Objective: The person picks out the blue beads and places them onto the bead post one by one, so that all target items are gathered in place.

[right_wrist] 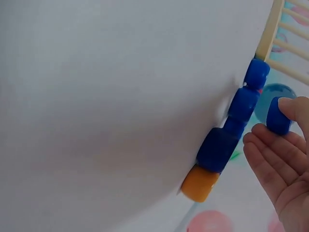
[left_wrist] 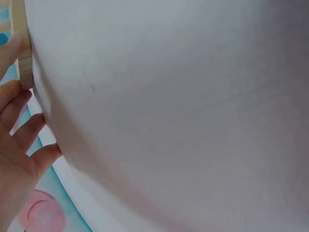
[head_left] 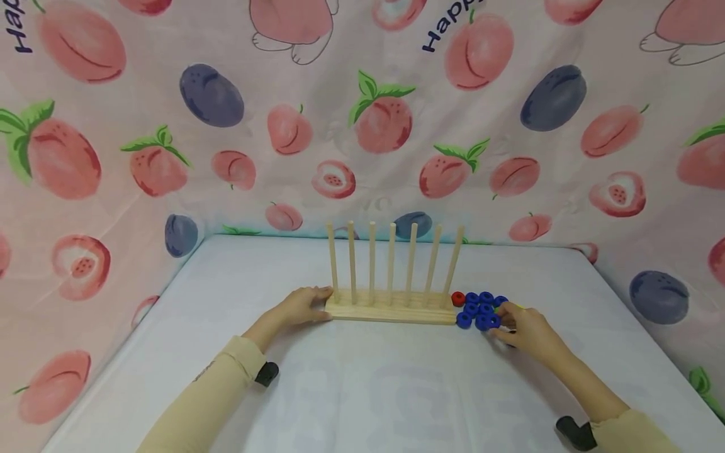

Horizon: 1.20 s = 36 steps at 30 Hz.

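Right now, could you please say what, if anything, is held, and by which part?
The right hand pinches a blue bead by its outside; the left hand holds the pegged wooden base by its left end.

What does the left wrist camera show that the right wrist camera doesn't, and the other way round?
Only the left wrist view shows the left hand, its grip at one end of the wooden rack.

Only the right wrist view shows the right hand pinching a blue bead, with more blue beads and an orange bead nearby.

Both show part of the rack, the white tabletop and some fruit-print cloth.
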Tool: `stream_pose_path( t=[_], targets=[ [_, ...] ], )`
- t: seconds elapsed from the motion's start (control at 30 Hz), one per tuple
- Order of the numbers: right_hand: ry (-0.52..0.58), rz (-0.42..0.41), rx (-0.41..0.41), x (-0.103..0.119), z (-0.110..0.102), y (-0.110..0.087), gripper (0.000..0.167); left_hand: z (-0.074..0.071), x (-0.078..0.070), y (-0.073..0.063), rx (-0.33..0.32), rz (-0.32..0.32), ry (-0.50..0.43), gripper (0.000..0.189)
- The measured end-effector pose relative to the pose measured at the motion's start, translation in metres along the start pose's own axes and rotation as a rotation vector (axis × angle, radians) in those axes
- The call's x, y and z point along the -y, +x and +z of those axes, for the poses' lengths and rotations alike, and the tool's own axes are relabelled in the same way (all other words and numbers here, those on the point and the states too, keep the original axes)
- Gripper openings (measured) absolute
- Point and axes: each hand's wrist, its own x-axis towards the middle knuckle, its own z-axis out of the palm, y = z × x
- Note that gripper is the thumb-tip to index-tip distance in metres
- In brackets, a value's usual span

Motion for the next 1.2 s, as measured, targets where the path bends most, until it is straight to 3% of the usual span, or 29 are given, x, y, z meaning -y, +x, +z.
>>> stream_pose_path(
  t=[0.53,0.9,1.2],
  targets=[
    [0.069,-0.083,-0.174,0.027,0.000,0.007,0.024,-0.001,-0.004,0.003,-0.010,-0.005,-0.009,0.065],
    [0.246,-0.059,-0.069,0.056,-0.001,0.013,0.021,0.000,-0.003,0.000,-0.011,-0.001,-0.017,0.066],
    [0.252,-0.086,-0.067,0.072,0.003,0.017,0.027,0.001,-0.001,0.000,-0.014,0.003,-0.032,0.066]
  ],
)
